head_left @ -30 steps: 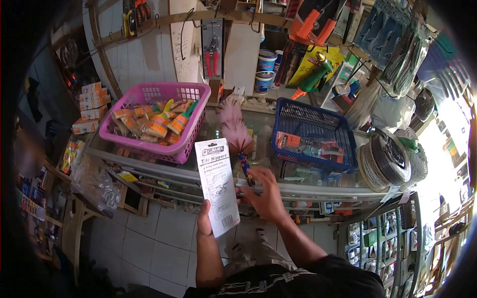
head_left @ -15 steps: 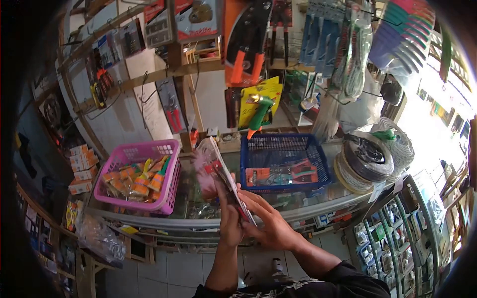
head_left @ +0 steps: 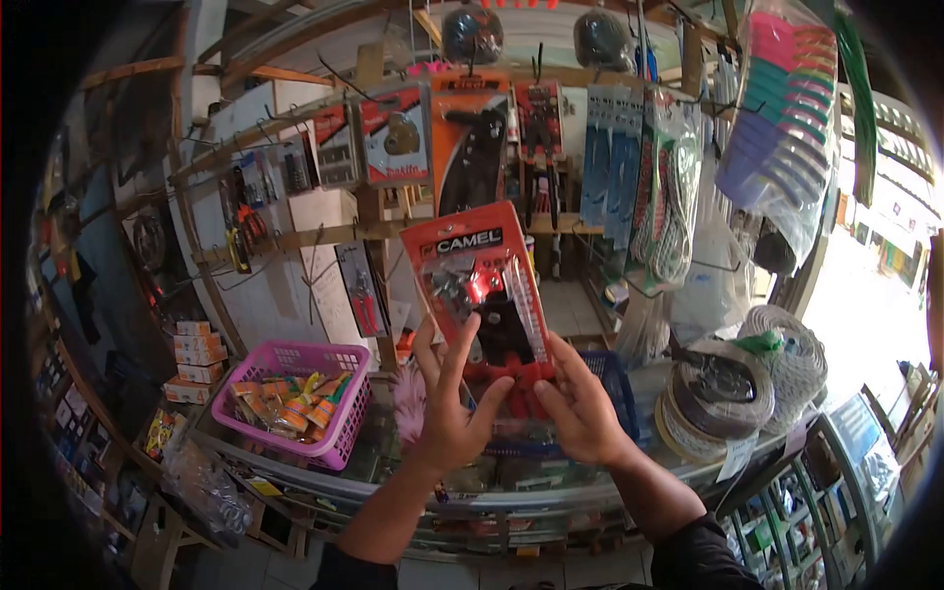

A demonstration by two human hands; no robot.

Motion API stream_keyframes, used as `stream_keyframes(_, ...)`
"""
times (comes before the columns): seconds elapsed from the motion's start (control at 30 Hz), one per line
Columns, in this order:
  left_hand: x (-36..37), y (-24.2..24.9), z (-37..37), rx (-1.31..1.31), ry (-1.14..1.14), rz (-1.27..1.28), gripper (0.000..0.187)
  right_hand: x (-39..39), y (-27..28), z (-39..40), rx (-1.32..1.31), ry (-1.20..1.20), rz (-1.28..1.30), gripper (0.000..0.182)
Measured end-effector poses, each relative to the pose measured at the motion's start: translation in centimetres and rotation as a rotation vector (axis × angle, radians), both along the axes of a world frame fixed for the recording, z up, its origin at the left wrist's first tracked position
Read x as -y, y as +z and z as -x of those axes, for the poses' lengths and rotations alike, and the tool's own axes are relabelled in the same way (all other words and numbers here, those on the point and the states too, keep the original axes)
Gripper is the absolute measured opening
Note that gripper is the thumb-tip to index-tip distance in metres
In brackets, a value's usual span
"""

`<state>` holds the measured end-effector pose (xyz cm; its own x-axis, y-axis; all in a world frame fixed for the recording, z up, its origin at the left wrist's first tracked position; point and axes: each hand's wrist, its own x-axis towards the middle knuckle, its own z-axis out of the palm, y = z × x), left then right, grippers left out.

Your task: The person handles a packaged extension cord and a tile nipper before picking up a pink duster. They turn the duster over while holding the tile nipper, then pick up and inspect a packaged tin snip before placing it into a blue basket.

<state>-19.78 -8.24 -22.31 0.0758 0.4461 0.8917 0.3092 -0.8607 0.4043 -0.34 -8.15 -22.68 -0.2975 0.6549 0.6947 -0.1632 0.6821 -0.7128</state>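
Upright before me is a red CAMEL blister pack [head_left: 503, 295], its printed front facing me. Inside the clear plastic sits a red and black tool with a metal part; its exact kind I cannot make out. My left hand [head_left: 454, 403] grips the lower left of the pack, index finger and thumb against the front and other fingers partly behind. At the lower right edge, my right hand [head_left: 587, 408] is closed on the same pack, thumb on the front. Behind the pack and my hands, a blue basket [head_left: 619, 393] is mostly hidden.
A glass counter [head_left: 393, 477] runs across in front of me. On it are a pink basket [head_left: 344, 423] of orange-labelled packets and coiled cable rolls [head_left: 718, 393]. Packaged tools, including pruning shears [head_left: 364, 295], hang from the rack above.
The pack was edge-on and low; now it is raised and turned with its front towards me. Both hands have risen and moved apart to its sides. My view has tilted up.
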Motion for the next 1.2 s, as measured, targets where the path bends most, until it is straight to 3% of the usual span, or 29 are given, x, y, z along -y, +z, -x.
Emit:
stream_keyframes(0.13,-1.8,4.8,0.3,-0.123,0.089,-0.170,0.083,-2.1,3.9,0.2,-0.071,0.109,-0.024,0.059)
stream_keyframes(0.3,-3.8,10.6,1.5,-0.229,0.169,-0.198,0.087,-4.4,8.9,1.1,-0.136,0.215,0.012,0.059)
stream_keyframes(0.43,-5.0,15.0,2.4,-0.297,0.228,-0.288,0.087,-6.7,12.2,2.4,-0.184,0.182,-0.131,0.058)
stream_keyframes(0.63,-6.5,19.7,3.2,-0.402,0.341,-0.278,0.086,-8.2,16.3,3.5,-0.267,0.214,-0.081,0.053)
stream_keyframes(1.2,-5.0,22.4,3.3,-0.490,0.290,-0.230,0.083,-6.1,18.2,3.0,-0.313,0.296,0.111,0.045)
